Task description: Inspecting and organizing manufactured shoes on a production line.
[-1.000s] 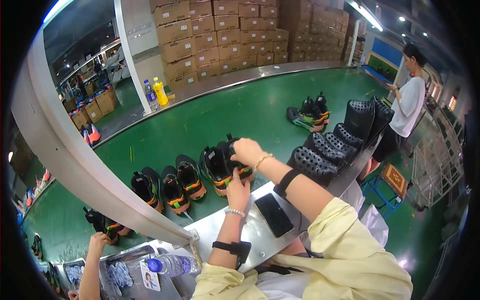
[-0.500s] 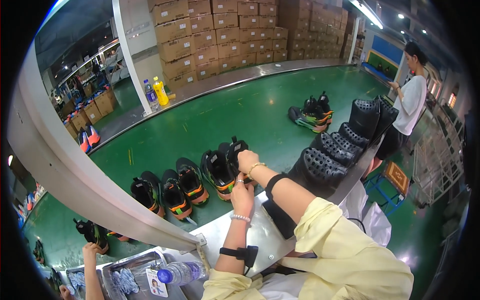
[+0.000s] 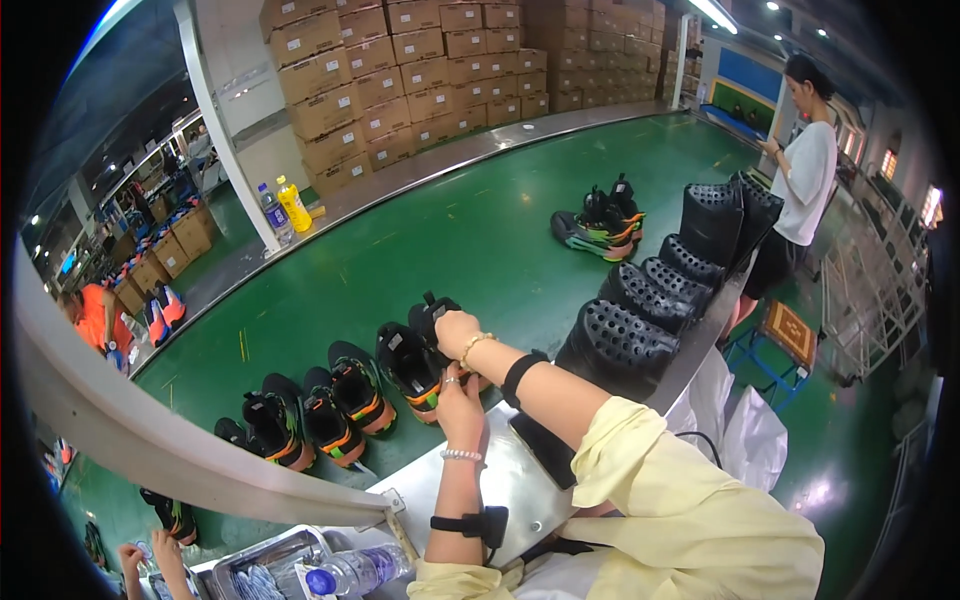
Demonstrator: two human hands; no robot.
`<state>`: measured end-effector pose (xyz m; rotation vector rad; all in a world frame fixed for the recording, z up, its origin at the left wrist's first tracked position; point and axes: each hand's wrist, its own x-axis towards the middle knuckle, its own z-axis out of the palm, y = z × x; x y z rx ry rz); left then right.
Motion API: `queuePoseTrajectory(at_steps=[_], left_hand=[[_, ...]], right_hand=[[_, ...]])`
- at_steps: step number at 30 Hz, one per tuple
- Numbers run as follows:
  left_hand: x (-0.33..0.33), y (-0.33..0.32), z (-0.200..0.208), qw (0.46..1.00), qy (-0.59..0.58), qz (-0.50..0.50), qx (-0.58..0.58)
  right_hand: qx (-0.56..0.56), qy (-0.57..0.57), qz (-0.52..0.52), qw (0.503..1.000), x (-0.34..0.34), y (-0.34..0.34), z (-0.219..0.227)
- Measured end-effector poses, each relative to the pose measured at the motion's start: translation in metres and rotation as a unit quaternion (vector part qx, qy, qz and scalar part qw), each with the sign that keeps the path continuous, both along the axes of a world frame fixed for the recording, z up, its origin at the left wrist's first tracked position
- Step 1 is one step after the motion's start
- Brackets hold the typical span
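Observation:
My right hand [image 3: 458, 336] is closed at the collar of a black sneaker [image 3: 428, 316] with orange and green trim. Just below it, my left hand [image 3: 460, 408] has its fingers pressed together against the sneaker's near side; what they pinch is hidden behind the hands. Beside this one, to the left, stands another black sneaker [image 3: 405, 362], upright with its opening up. Several more sneakers [image 3: 330, 410] run on in a row toward the lower left. All rest on a green surface [image 3: 400, 250].
Perforated black boots [image 3: 625, 345] line the right edge. More sneakers [image 3: 597, 222] stand farther back. A metal plate [image 3: 450, 490], a water bottle [image 3: 355, 572] and a tray of laces [image 3: 262, 580] lie near me. A white post [image 3: 200, 445] crosses the left. A co-worker's hands [image 3: 150, 560] are lower left.
The whole view has shifted, so most things sit farther left. Both my hands stay at the same sneaker. The co-worker's hands have come together, and a person in orange shows at far left.

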<state>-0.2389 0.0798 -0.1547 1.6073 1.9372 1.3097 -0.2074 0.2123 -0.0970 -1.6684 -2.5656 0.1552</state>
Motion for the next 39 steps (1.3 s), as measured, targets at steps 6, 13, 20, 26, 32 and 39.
queuePoseTrajectory(at_steps=[6,13,20,26,32,39], left_hand=[[-0.011,-0.003,-0.013,0.999,-0.028,-0.018,0.018],[0.026,0.0,0.007,0.999,-0.017,-0.023,-0.015],[-0.004,-0.029,0.086,0.978,-0.111,0.068,0.166],[0.081,0.053,0.194,0.971,-0.048,-0.129,0.195],[0.196,0.181,0.23,0.874,0.257,-0.402,0.089],[0.301,0.353,0.138,0.766,0.425,-0.481,0.018]], right_hand=[[0.04,0.042,0.016,0.998,-0.021,0.004,-0.024],[-0.007,0.1,-0.065,0.993,0.017,0.02,-0.019],[0.273,0.423,0.154,0.85,0.086,-0.123,0.033],[0.005,0.283,0.131,0.95,0.234,-0.236,0.002],[0.076,0.349,0.049,0.933,0.316,-0.228,-0.09],[0.006,0.461,0.014,0.887,0.355,-0.204,-0.116]])
